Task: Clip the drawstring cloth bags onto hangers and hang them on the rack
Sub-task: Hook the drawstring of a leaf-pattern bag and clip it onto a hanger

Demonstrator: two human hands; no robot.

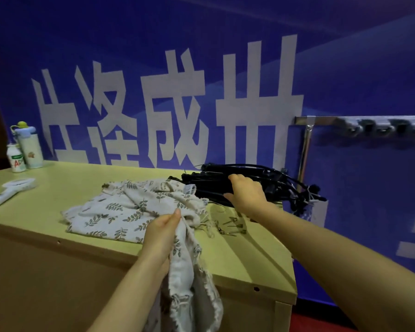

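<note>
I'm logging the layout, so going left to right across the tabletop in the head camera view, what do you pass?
White hand mirror → two bottles at the back → leaf-print cloth bags, one gripped by the left hand → small metal clips → black hangers under the right hand → metal rack on the wall.

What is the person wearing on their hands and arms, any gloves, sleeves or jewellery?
Nothing that shows. The left hand and right hand are bare, with no gloves, rings or watch. Both forearms are uncovered as far as the picture reaches; no sleeve comes into view.
</note>
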